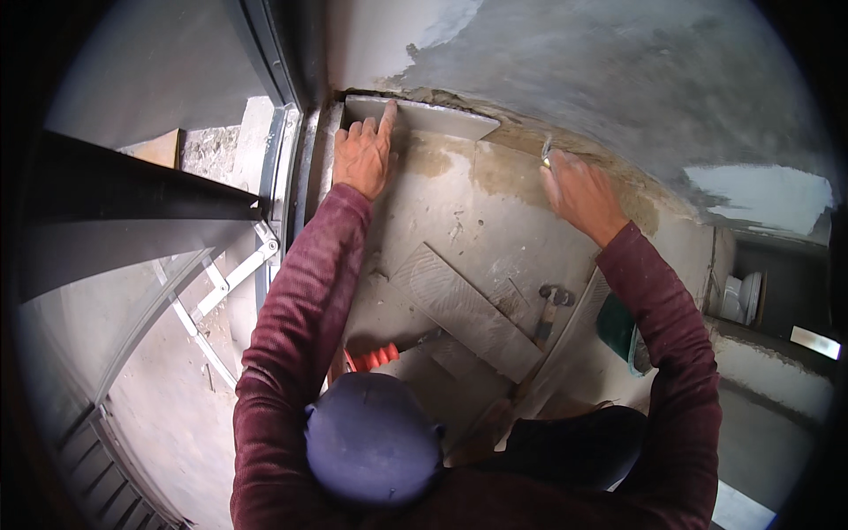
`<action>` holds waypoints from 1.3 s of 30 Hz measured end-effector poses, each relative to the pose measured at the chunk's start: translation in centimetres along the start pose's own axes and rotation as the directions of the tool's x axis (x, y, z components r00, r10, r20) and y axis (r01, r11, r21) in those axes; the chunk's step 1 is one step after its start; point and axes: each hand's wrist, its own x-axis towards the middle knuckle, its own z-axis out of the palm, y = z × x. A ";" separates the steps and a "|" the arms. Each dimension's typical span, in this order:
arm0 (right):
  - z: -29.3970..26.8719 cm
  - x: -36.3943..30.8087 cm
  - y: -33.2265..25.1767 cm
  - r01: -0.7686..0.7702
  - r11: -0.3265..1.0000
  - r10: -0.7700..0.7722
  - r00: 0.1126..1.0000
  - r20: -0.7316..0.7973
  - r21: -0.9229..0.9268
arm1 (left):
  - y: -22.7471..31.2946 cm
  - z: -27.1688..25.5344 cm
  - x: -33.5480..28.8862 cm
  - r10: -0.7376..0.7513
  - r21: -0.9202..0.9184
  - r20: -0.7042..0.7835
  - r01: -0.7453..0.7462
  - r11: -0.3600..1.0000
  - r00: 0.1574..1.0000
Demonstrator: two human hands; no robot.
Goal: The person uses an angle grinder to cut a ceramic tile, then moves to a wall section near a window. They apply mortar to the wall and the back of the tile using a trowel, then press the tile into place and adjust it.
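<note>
A grey tile strip (442, 120) stands on edge along the foot of the wall, in the corner beside the door frame. My left hand (361, 157) presses on its left end, the index finger stretched to the top edge and the other fingers bent against its face. Off the strip's right end, close to the wall base, my right hand (583, 190) is closed around a small tool (547, 148). Only its pale metal tip and a bit of yellow show; the fingers hide the remainder.
Ridged tile pieces (473, 314) lie on the floor between my arms. By them are a hammer (549, 309), a tool with an orange-red grip (375, 357) and a green bucket (616, 322), partly behind my right arm. A dark metal frame (287, 159) with a hinged stay (231, 281) borders the left.
</note>
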 end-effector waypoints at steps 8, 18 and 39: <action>0.2 -0.4 0.1 -0.003 1.000 0.003 1.000 0.001 -0.008 | 0.2 -0.4 0.3 -0.007 0.048 0.039 0.006 0.999 0.999; -1.6 0.0 -1.8 -0.041 0.999 0.040 0.999 0.027 0.024 | 0.1 -0.6 0.0 -0.031 0.047 0.117 0.026 0.999 0.993; -0.8 0.7 -0.4 -0.027 0.998 0.032 0.994 0.102 -0.055 | 0.0 0.2 0.0 -0.011 0.041 0.039 0.010 0.999 0.999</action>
